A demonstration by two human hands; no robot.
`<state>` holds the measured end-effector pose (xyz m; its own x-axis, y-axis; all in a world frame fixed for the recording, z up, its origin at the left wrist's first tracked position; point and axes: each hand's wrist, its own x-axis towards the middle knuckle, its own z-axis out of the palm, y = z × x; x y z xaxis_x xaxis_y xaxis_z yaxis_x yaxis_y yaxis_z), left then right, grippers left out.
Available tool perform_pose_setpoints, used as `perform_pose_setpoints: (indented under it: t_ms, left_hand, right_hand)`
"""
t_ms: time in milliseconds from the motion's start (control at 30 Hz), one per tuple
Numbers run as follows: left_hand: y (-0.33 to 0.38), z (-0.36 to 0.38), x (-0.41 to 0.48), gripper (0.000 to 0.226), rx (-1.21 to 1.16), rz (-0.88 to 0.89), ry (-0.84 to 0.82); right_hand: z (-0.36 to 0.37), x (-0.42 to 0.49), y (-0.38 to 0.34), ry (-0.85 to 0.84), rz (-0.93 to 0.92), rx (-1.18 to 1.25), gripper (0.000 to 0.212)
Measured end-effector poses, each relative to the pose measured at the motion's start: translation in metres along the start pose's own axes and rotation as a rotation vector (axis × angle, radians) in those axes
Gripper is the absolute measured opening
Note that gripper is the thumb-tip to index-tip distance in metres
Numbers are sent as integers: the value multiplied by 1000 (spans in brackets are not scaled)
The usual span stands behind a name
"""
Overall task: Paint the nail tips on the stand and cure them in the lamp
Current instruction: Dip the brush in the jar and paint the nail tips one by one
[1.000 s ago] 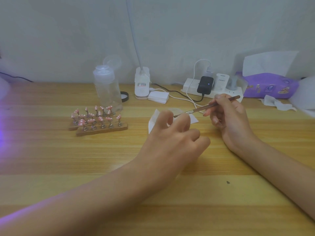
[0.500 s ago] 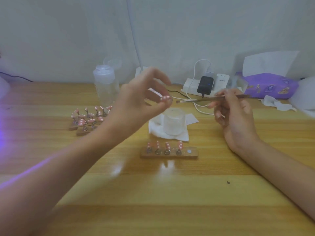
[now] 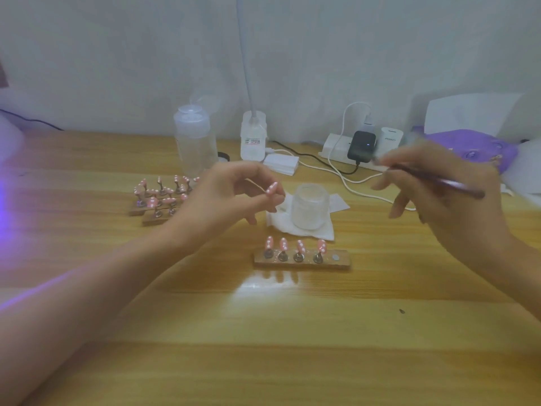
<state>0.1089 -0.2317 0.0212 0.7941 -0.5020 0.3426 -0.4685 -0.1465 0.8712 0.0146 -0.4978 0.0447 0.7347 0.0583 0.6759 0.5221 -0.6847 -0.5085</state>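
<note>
1. A wooden tabletop (image 3: 263, 361) fills the view. Its near part shows pale planks and one small dark speck (image 3: 401, 311) toward the right edge.
2. Near the middle of the tabletop lies a low wooden stand (image 3: 301, 260). Four pink nail tips (image 3: 300, 247) with white dots stand upright on metal posts along it. A round metal disc (image 3: 336, 257) shows at its right end.
3. The left hand (image 3: 231, 194) is raised above the tabletop, left of the stand. Its thumb and forefinger pinch the post of a single nail tip (image 3: 271, 190), also pink with white dots.
4. The right hand (image 3: 445, 200) is raised on the right and grips a thin dark brush (image 3: 465, 190). The brush is blurred, and its far end points toward the left hand, apart from the nail tip.
5. Just behind the stand, a frosted jar (image 3: 310, 206) sits on a crumpled white tissue (image 3: 281, 224). I cannot tell what is in the jar.
6. Farther left, partly hidden by the left hand, two more wooden racks (image 3: 152, 212) lie side by side, crowded with pink tips.
7. Behind them stands a clear plastic bottle (image 3: 194, 142) with its flip cap open. Its contents cannot be made out.
8. Along the back edge are a white desk lamp base (image 3: 253, 136), a small white box (image 3: 281, 164) and a white power strip (image 3: 336, 145) holding a black charger (image 3: 361, 145). A purple tissue pack (image 3: 474, 148) sits toward the back right corner, partly hidden behind the right hand.
9. A violet glow (image 3: 3, 200) spills in at the left edge.
</note>
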Motion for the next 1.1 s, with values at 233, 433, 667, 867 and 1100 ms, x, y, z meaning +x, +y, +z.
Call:
perform_pose_setpoints:
  t_ms: [233, 433, 667, 867, 1100]
  left_hand:
    - [-12, 2, -21, 6, -15, -108, 59]
    - [-15, -1, -30, 10, 144, -82, 13]
    - [-21, 0, -31, 11, 195, -29, -47]
    - [-21, -1, -32, 10, 140, -43, -63]
    - [-19, -2, -31, 9, 128, -63, -78]
  right_hand:
    - [15, -36, -4, -358, 162, -221, 29]
    - [36, -34, -9, -428, 260, -237, 45]
    - [47, -38, -14, -415, 289, -280, 49]
    - [48, -38, -16, -411, 327, -282, 51]
    - [46, -39, -15, -424, 291, -296, 52]
